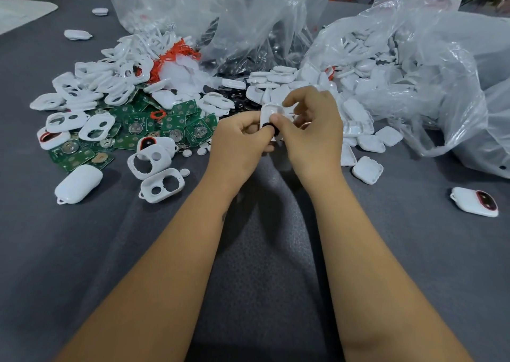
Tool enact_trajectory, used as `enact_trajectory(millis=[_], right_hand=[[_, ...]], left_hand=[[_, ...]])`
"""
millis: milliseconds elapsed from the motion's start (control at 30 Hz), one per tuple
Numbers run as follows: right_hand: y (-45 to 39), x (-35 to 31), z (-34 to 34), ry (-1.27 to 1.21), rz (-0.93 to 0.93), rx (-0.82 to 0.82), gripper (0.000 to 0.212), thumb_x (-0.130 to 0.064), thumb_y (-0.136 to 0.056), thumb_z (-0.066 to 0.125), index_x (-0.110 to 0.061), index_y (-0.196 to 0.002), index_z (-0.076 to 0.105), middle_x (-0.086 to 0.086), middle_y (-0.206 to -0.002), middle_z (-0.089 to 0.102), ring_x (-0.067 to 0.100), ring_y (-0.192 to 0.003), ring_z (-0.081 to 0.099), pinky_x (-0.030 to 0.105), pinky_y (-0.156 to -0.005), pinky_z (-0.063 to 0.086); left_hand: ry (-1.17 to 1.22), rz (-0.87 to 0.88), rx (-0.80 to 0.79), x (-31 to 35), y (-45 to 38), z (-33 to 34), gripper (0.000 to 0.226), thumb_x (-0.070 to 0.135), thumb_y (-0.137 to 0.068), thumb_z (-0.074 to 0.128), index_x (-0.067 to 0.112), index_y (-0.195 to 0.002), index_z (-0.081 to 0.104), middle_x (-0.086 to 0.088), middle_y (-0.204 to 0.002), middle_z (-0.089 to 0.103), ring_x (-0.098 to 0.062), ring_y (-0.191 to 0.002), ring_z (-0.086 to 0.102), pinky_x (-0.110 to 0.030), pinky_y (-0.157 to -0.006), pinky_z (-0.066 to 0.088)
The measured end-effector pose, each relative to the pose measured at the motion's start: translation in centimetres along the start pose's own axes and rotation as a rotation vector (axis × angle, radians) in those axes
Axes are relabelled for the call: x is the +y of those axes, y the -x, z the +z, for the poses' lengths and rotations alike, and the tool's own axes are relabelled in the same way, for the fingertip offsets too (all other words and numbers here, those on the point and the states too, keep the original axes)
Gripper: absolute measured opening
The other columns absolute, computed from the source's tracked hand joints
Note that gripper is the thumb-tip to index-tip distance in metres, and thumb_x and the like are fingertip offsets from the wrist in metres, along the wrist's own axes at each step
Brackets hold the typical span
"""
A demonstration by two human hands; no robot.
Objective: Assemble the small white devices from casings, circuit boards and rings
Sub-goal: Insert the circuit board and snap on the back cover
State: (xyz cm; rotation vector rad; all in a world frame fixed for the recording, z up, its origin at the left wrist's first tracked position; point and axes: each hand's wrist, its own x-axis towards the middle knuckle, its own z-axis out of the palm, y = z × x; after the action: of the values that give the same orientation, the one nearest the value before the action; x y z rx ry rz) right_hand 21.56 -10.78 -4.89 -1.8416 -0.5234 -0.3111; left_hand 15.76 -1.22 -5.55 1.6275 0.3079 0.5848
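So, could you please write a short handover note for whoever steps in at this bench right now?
Left hand and right hand together hold one white casing above the grey table; a dark ring is pinched at its lower end.
Supplies: green circuit boards and open front casings to the left, plain white shells to the right.
Done: one closed device lies far right.
Left: finish the held unit, then work through the piles.
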Motion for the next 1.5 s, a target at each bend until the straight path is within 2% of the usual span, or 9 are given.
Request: enact_trajectory(millis=[133,300,533,767,900,1133,1267,1333,1500], right_hand=[[0.0,0.4,0.0,0.097,-0.103,-0.047,0.014,-0.016,-0.081,0.071,-0.027,-0.089,0.074,-0.012,-0.083,0.048,-0.002,-0.074,0.050,0.011,-0.066,0.040],[0.1,0.5,-0.2,0.203,-0.184,-0.109,0.017,-0.019,-0.088,0.067,-0.024,-0.102,0.076,0.002,-0.092,0.058,0.016,-0.085,0.056,0.041,-0.073,0.050],[0.2,0.5,-0.2,0.312,-0.271,-0.164,0.012,-0.014,-0.092,0.060,-0.014,-0.102,0.065,0.003,-0.101,0.054,0.016,-0.092,0.055,0.044,-0.069,0.050],[0.2,0.5,-0.2,0.269,-0.297,-0.141,0.019,-0.020,-0.093,0.061,-0.022,-0.107,0.074,0.006,-0.096,0.055,0.022,-0.085,0.055,0.045,-0.065,0.050],[0.3,0.5,-0.2,0.259,-0.288,-0.191,0.019,-0.016,-0.092,0.058,-0.020,-0.104,0.072,0.003,-0.098,0.053,0.019,-0.085,0.055,0.046,-0.066,0.051],[0.2,0.8,-0.3,0.218,-0.245,-0.221,0.016,-0.016,-0.091,0.059,-0.024,-0.103,0.066,-0.003,-0.099,0.050,0.010,-0.085,0.051,0.045,-0.071,0.051],[0.0,0.7,-0.2,0.136,-0.183,-0.169,0.006,-0.015,-0.088,0.065,-0.021,-0.090,0.065,-0.007,-0.094,0.051,0.006,-0.079,0.050,0.030,-0.072,0.047],[-0.1,0.4,-0.2,0.014,-0.111,-0.097,0.013,-0.012,-0.085,0.067,-0.024,-0.083,0.060,-0.008,-0.090,0.053,0.005,-0.077,0.053,0.020,-0.071,0.043],[-0.4,0.0,-0.5,-0.191,0.048,-0.030,0.020,-0.001,-0.085,0.064,-0.021,-0.085,0.063,-0.008,-0.080,0.062,0.007,-0.077,0.057,0.019,-0.074,0.046]], left_hand=[[0.017,-0.021,-0.001,0.2,0.0,-0.1,0.026,0.003,-0.089,0.061,0.027,-0.085,0.070,0.011,-0.063,0.067,0.000,-0.058,0.063,-0.014,-0.056,0.049],[-0.002,-0.021,0.008,0.4,0.0,-0.2,0.026,0.002,-0.088,0.059,0.025,-0.081,0.070,0.014,-0.060,0.067,0.002,-0.055,0.059,-0.012,-0.052,0.045],[0.011,-0.043,-0.007,0.4,0.1,-0.2,0.022,0.000,-0.088,0.061,0.019,-0.085,0.072,0.012,-0.054,0.063,0.002,-0.049,0.053,-0.011,-0.049,0.040],[0.047,-0.063,-0.004,0.2,-0.1,-0.3,0.021,-0.002,-0.088,0.059,0.013,-0.077,0.069,0.012,-0.048,0.059,0.002,-0.044,0.051,-0.009,-0.047,0.037],[0.067,-0.080,-0.005,0.2,0.0,-0.1,0.019,0.001,-0.089,0.060,0.012,-0.074,0.063,0.013,-0.045,0.057,0.003,-0.041,0.049,-0.007,-0.045,0.036],[0.081,-0.143,-0.053,0.2,-0.4,-0.4,0.016,0.003,-0.089,0.060,0.014,-0.081,0.067,0.010,-0.055,0.062,-0.001,-0.049,0.050,-0.012,-0.048,0.037],[0.085,-0.151,-0.061,0.1,-0.6,-0.6,0.019,0.001,-0.087,0.060,0.017,-0.084,0.068,0.001,-0.064,0.061,-0.008,-0.052,0.046,-0.020,-0.052,0.037],[0.088,-0.154,-0.048,0.0,-0.7,-0.5,0.020,-0.001,-0.086,0.060,0.017,-0.086,0.068,0.002,-0.063,0.062,-0.007,-0.049,0.045,-0.020,-0.051,0.037],[0.119,-0.143,-0.036,-0.3,-1.0,-0.5,0.020,0.000,-0.087,0.062,0.018,-0.092,0.069,0.004,-0.066,0.068,-0.001,-0.051,0.053,-0.015,-0.050,0.040]])
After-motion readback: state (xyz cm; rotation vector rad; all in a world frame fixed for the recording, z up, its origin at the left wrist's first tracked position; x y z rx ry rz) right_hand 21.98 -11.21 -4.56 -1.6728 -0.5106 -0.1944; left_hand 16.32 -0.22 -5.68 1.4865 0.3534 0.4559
